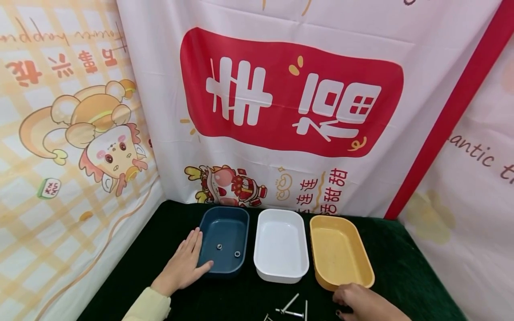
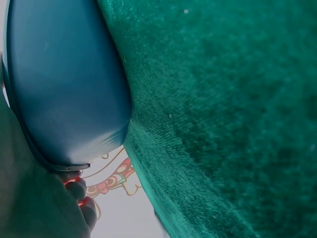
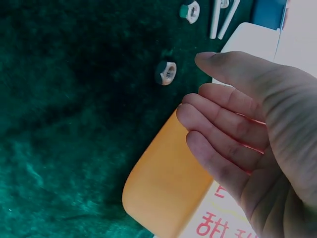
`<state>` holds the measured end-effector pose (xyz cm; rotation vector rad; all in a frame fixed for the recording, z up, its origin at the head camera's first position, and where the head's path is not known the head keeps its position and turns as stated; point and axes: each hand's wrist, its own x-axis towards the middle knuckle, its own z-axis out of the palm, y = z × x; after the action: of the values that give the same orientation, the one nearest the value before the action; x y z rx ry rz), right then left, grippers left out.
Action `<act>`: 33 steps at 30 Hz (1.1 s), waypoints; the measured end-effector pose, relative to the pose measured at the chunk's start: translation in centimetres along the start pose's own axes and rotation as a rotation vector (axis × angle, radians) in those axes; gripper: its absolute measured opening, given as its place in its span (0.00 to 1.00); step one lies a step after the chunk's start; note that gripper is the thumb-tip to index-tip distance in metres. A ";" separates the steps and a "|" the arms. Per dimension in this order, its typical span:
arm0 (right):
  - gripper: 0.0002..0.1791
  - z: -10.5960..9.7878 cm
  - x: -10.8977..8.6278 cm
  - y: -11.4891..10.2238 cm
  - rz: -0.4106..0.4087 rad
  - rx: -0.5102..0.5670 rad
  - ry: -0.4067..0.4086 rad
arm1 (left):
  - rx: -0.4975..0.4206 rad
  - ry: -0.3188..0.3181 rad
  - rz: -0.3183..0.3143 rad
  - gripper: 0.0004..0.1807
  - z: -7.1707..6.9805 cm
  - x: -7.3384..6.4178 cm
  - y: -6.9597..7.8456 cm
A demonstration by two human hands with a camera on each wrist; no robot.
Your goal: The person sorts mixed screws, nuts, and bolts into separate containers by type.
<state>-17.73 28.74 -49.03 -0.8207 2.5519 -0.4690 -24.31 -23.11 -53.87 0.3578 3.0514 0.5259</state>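
My left hand [image 1: 182, 263] lies with straight fingers along the left rim of the blue tray [image 1: 225, 263], its thumb at the near corner. Two small metal nuts [image 1: 237, 254] sit inside that tray. At the near edge of the yellow tray [image 1: 341, 249] is my right hand [image 1: 367, 303]. In the right wrist view its fingers are loosely bent, the thumb apart, with nothing held. Close to the thumb tip, a hex nut [image 3: 168, 73] stands on the green cloth, and a second nut [image 3: 192, 12] is farther off. Several metal bolts [image 1: 290, 305] lie left of the right hand.
Between the blue and yellow trays stands a white tray [image 1: 281, 245]. Dark green cloth [image 1: 405, 267] covers the table. A printed white curtain [image 1: 289, 178] hangs right behind the trays, with more printed cloth [image 1: 80, 133] at the left side.
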 end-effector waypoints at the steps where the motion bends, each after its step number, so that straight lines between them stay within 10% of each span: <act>1: 0.05 0.1 0.0 0.1 -0.005 -0.002 0.001 | 0.000 0.000 0.000 0.58 0.0 0.0 0.0; 33: 0.07 2.6 0.7 1.6 -0.037 -0.034 0.023 | 0.001 0.003 -0.001 0.57 0.1 -0.1 0.0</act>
<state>-17.78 29.04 -52.15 -0.8810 2.5764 -0.4509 -24.21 -23.08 -53.99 0.3561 3.0547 0.5260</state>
